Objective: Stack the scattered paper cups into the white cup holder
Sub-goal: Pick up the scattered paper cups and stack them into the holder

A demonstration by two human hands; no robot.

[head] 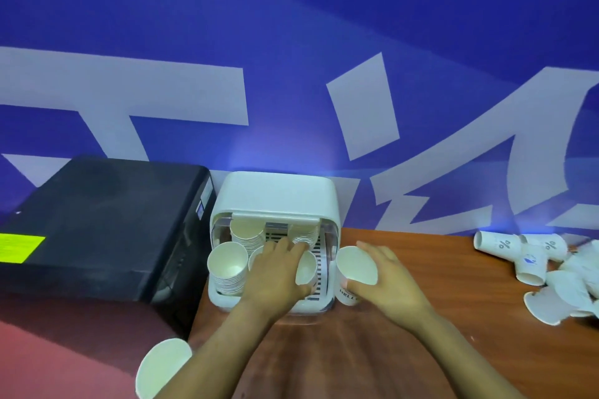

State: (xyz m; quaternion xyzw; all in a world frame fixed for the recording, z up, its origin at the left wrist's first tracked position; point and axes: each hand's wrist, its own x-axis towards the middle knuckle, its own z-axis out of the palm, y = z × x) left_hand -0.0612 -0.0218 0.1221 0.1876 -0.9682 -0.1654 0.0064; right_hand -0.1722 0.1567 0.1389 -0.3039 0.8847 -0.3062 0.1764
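The white cup holder stands open on the wooden table against the blue wall, with stacks of white paper cups inside. My left hand reaches into the holder and holds a paper cup at its front right. My right hand grips another paper cup just right of the holder, its mouth facing me. Several scattered cups lie on their sides at the table's far right.
A black box-shaped machine with a yellow label sits left of the holder. One more white cup shows at the bottom left, near my left forearm. Bare wooden table lies between the holder and the scattered cups.
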